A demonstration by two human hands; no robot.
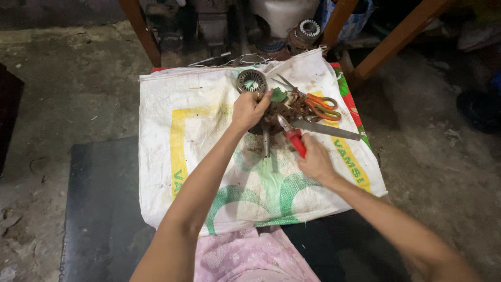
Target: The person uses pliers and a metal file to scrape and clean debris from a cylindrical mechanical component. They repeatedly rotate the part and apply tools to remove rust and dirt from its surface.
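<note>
Left hand (249,109) clamps the wound motor core (279,112) near the sack's (172,156) far edge; right hand (313,159) grips red-handled pliers (293,138). Steady core, pull wire straight.

1. Both forearms are seen bare, with no sleeves reaching into view.
2. No rings, watch or gloves are seen on the left hand (249,108) or the right hand (314,159).
3. A pale pink patterned fabric garment (250,257) is worn over the lap.
</note>
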